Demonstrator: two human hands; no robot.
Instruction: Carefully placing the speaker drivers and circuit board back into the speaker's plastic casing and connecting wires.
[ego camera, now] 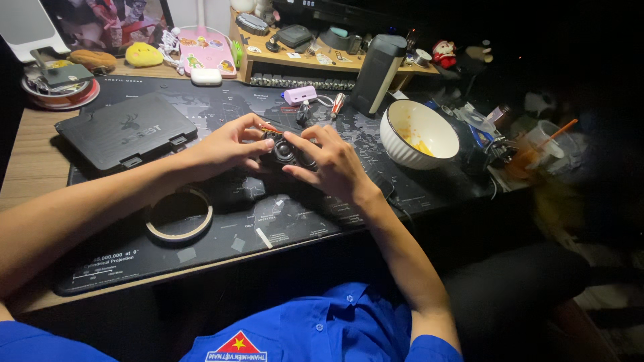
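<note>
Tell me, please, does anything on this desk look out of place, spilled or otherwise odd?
Nothing is spilled. Odd for a work desk: a white bowl with yellowish food residue sits on the dark desk mat beside the right hand, close to the small black device both hands hold. Cut tape scraps lie loose near a tape roll.

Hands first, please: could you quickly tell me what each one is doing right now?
Left hand: closed on the black device, fingertips pinching a thin orange-tipped tool over it.
Right hand: closed on the same device, steadying it on the mat.
</note>
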